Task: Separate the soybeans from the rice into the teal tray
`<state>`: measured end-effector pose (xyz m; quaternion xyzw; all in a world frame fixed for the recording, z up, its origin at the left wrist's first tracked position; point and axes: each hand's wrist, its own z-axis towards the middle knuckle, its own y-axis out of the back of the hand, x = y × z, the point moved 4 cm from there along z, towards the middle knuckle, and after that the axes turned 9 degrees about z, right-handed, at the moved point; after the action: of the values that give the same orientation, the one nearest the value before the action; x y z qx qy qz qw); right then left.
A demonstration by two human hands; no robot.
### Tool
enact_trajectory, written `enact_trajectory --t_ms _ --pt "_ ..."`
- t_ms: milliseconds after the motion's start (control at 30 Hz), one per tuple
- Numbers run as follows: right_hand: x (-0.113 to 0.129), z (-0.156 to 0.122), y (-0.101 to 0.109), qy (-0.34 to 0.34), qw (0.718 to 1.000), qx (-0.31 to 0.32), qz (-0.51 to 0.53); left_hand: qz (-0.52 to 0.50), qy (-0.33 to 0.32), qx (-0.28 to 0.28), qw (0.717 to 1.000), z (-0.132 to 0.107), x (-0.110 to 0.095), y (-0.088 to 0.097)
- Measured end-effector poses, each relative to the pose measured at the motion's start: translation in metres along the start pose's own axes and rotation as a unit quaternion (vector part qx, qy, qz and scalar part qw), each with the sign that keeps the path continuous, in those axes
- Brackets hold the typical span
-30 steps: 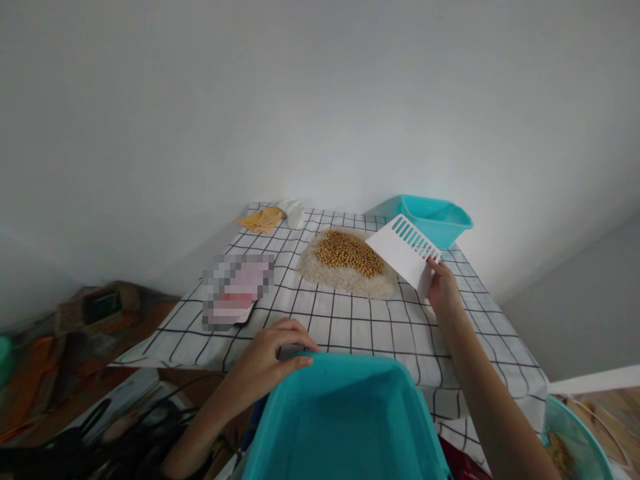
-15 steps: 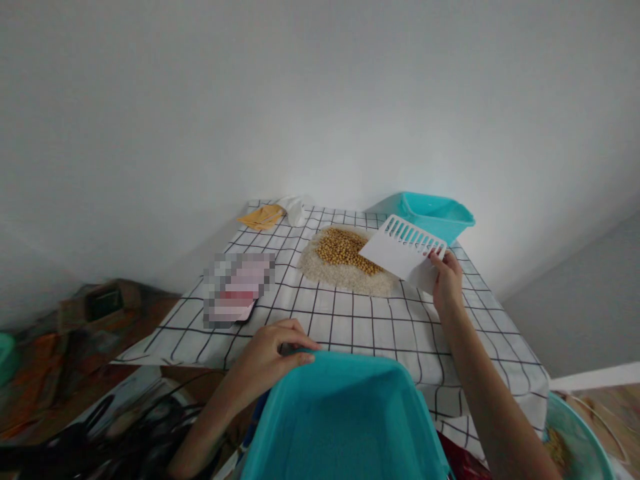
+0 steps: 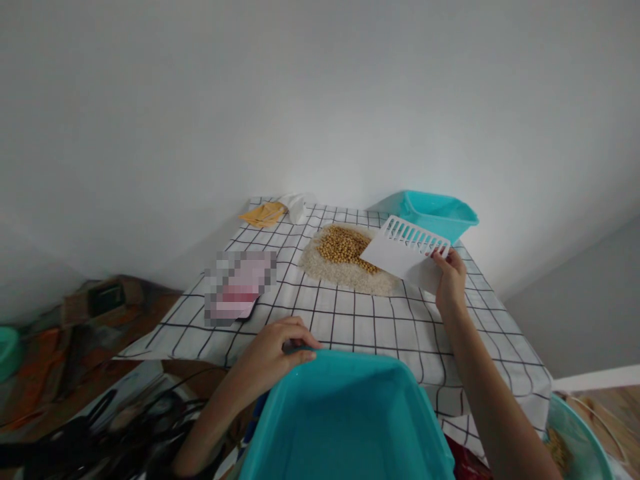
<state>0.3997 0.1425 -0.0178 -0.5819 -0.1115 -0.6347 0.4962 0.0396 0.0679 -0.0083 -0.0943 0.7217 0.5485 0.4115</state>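
Checked-cloth bench (image 3: 355, 327) bears beans (image 3: 343, 244) heaped on pale grains (image 3: 340, 273), none visible in the near teal basin (image 3: 370, 361) whose rim the left grip (image 3: 277, 343) holds; the right grip (image 3: 452, 279) pinches a white scraper (image 3: 395, 255) over the beans' edge.

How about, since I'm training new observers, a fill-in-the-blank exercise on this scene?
The right hand holds a flat, slotted plastic sheet coloured ____.
The left hand touches the ____ (nearer or farther) rectangular turquoise plastic tub.
Golden round beans lie ____ (on or under) a heap of pale grains.
Missing words: white; nearer; on.
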Motion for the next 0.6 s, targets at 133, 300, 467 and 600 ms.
enact_trajectory --t_ms 133,300,467,600 --pt "0.0014 -0.0002 0.0012 0.011 1.000 -0.008 -0.012 -0.001 0.003 0.000 1.000 -0.0006 -0.0004 0.0005" --pt "0.0022 -0.0006 0.0017 0.024 0.999 -0.012 -0.027 -0.005 -0.002 0.004 1.000 -0.0007 0.0004 0.0003" --pt "0.0039 -0.0013 0.0001 0.036 0.999 -0.005 -0.035 -0.010 -0.007 0.002 1.000 0.0003 0.0022 -0.0011" --pt "0.0050 -0.0011 -0.0005 0.043 0.998 -0.008 -0.039 -0.016 -0.009 0.000 1.000 0.0006 0.0032 -0.0021"
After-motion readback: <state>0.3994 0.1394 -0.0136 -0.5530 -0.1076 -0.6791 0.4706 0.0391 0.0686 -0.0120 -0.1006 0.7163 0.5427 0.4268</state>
